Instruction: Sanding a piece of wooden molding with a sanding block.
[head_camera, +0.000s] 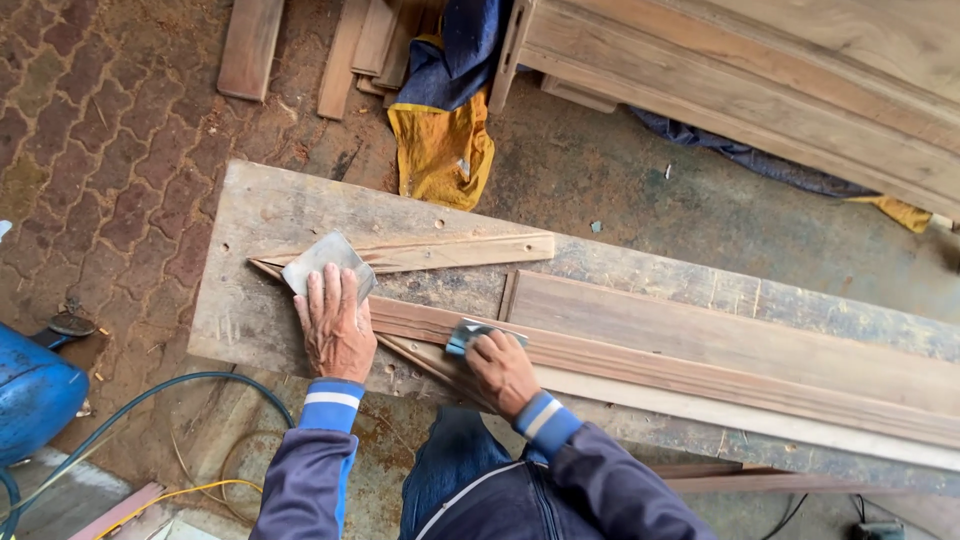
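A long moulded wooden strip (700, 375) lies across a worn plank workbench (250, 220). My left hand (335, 325) presses flat on a grey sheet of sandpaper (322, 258) at the pointed left end of the strip. My right hand (500, 370) grips a small folded blue-grey piece of sandpaper (470, 335) against the strip's profiled face. A shorter tapered strip (440, 252) lies just beyond, meeting the long one at the point under my left hand.
A wider board (720, 335) lies beside the strip. Yellow and blue cloth (440, 140) and loose planks (250, 45) sit on the ground beyond the bench. A blue machine (30, 395) with hoses (150, 410) stands at left. A large timber frame (760, 80) fills the upper right.
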